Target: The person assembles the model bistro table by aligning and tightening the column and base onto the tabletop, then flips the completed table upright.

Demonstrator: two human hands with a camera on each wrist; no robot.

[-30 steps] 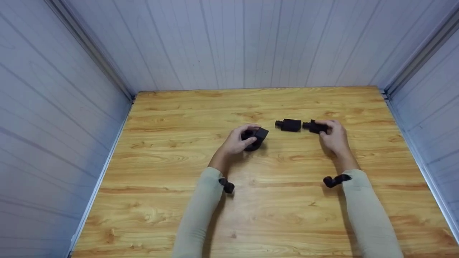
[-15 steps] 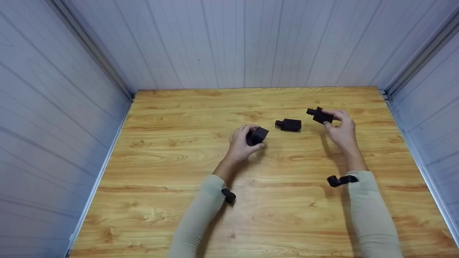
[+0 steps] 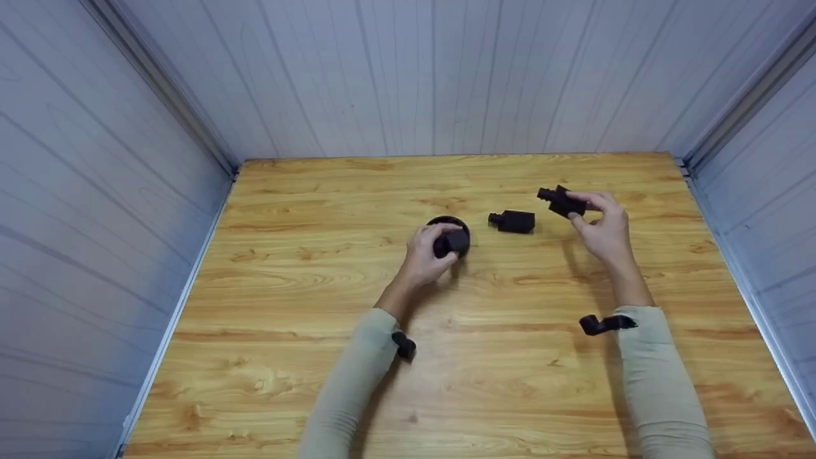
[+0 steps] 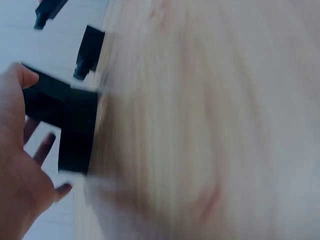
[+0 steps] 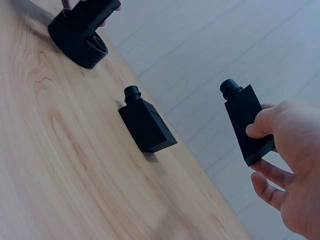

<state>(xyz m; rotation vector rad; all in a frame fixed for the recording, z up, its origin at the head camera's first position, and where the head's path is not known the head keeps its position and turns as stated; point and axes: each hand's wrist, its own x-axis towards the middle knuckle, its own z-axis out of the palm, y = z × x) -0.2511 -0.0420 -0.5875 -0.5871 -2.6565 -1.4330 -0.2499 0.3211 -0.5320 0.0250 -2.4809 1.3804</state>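
My left hand (image 3: 422, 257) grips a black round part (image 4: 78, 142) by the rectangular block that stands up from its broad ring-like base. In the right wrist view, the rim of that round part (image 5: 89, 56) sits low over the tabletop. Between thumb and fingers, my right hand (image 3: 605, 231) pinches a black rectangular block with a ridged round neck (image 3: 562, 201), raised off the table, its neck pointing left. A matching black necked block (image 3: 516, 221) lies on the table between the hands, also with its neck to the left.
The wood-grain tabletop (image 3: 497, 357) runs back to a pale panelled wall (image 3: 395, 83). Further panels stand at the left (image 3: 95, 210) and right (image 3: 765, 166). A small black wrist mount (image 3: 404, 346) juts from the left sleeve, another black mount (image 3: 599, 324) from the right.
My right hand has lifted its necked block up and away from the one lying on the table. My left hand has turned the round part, so its base now faces down and its block up.
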